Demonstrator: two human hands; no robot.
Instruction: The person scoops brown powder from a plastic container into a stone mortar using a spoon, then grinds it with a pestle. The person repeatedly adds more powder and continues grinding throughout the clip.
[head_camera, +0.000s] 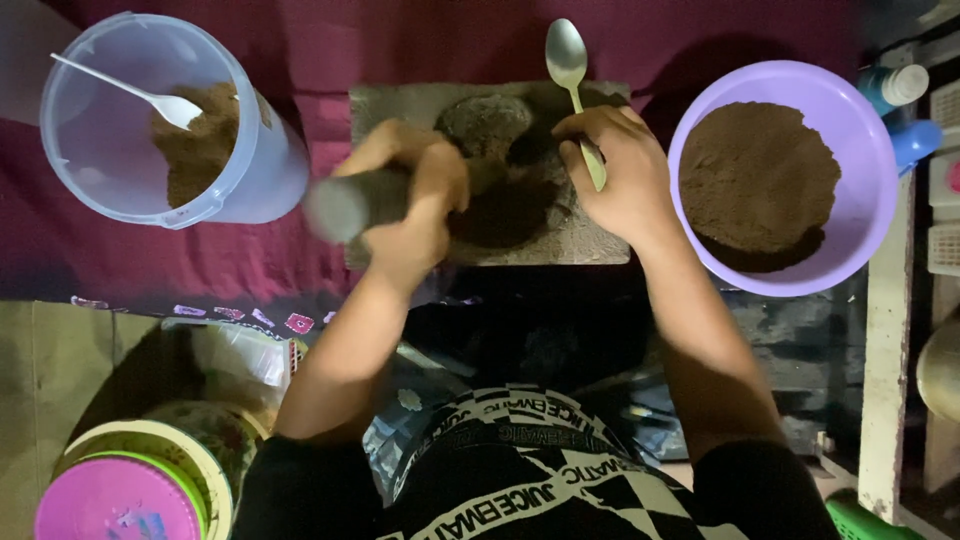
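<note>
Our left hand (415, 205) clenches the stone roller (345, 203), blurred, probably mid-stroke | right hand (615, 175) grips a metal spoon (572, 70) | dark powder (505, 210) on the grinding slab (590, 240) | purple bowl (860, 130) well filled.

Straight ahead of you sits the grinding slab (590, 240), with a mound of ground powder (505, 205) on its middle. Your left hand (415, 200) is on the slab's left part, wrapped around the roller stone (345, 205), whose end sticks out past the slab's left edge. Your right hand (620, 170) rests on the slab's right part, holding the metal spoon (570, 60), its bowl lying beyond the slab's far edge. Left of the slab stands the jar (260, 170), with powder and a plastic spoon (140, 95) in it. Right of the slab is the basin (860, 130), holding a heap of powder. Near your left elbow lies a stack of lids (130, 490).
</note>
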